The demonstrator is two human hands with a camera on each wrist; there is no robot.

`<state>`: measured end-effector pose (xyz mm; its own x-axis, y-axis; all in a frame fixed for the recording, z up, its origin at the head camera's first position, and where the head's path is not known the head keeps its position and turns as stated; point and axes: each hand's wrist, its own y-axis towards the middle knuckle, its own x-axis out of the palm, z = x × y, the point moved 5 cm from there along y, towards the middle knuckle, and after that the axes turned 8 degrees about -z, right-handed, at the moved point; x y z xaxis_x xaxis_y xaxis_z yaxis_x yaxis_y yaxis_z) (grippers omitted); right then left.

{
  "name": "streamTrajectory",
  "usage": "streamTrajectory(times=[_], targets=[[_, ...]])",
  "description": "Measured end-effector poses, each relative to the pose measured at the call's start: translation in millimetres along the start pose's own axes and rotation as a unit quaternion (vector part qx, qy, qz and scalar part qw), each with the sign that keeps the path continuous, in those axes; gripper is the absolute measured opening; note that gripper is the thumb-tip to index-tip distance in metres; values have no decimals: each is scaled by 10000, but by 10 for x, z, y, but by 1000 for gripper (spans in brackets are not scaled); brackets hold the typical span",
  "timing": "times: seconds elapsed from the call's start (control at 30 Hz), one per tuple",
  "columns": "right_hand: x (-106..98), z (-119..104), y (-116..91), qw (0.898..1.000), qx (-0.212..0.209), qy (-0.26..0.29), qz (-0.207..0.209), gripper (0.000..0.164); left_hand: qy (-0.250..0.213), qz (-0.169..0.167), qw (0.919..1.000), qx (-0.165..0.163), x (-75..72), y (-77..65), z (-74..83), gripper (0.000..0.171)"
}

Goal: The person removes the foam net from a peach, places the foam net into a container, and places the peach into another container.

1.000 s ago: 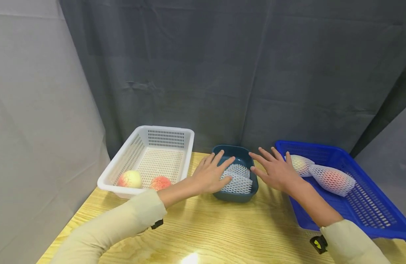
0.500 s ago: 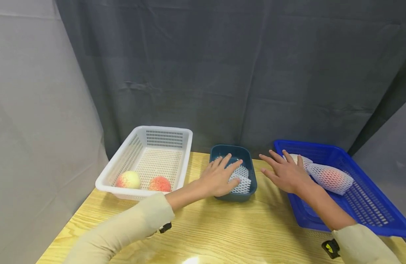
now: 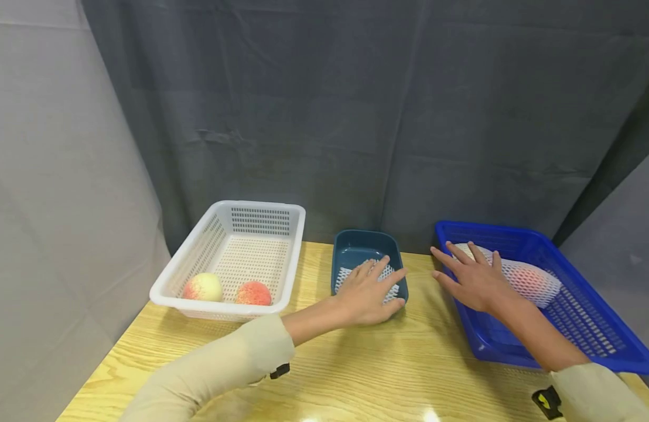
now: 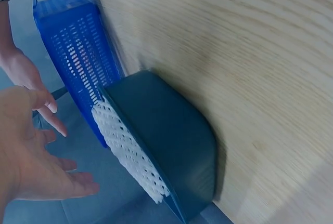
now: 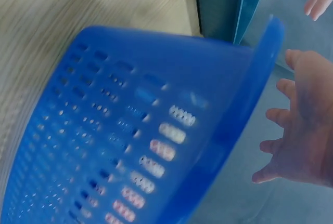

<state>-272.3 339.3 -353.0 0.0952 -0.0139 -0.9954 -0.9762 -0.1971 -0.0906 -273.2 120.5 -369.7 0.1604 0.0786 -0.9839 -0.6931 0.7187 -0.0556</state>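
Note:
In the head view my left hand (image 3: 368, 294) hovers over the dark teal container (image 3: 360, 243), fingers spread, gripping nothing. White foam fruit nets (image 4: 127, 148) stick up over the container's rim; in the left wrist view the fingers are apart from them. My right hand (image 3: 477, 282) is held, fingers extended, above the left side of the blue basket (image 3: 601, 328). Inside that basket lie a peach in a foam net (image 3: 532, 282) and a second netted fruit, mostly hidden by my right fingers. The right wrist view shows the right hand (image 5: 304, 117) beyond the basket's rim, touching nothing.
A white slotted basket (image 3: 258, 240) stands at the left, with a yellow-red peach (image 3: 203, 287) and a redder peach (image 3: 253, 293) near its front. All containers sit on a wooden table (image 3: 356, 375). A dark grey cloth (image 3: 282, 117) hangs behind.
Both hands have drifted to the right, the left one across the teal container and the right one further over the blue basket. The containers shift slightly left in the view.

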Motion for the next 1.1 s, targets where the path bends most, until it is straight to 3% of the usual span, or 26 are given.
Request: streamTrajectory(times=[0.33,0.83,1.1], targets=[[10,195,-107,9999,113,-103,0,65,261,-74,9992,303,114,110,181,61],[50,317,-216,9996,285,-16,-32,67,780,155,9941,745,201,281,546,58],[27,354,-243,9995,289,-78,15,66,944,-83,9927,744,241,338,720,58]])
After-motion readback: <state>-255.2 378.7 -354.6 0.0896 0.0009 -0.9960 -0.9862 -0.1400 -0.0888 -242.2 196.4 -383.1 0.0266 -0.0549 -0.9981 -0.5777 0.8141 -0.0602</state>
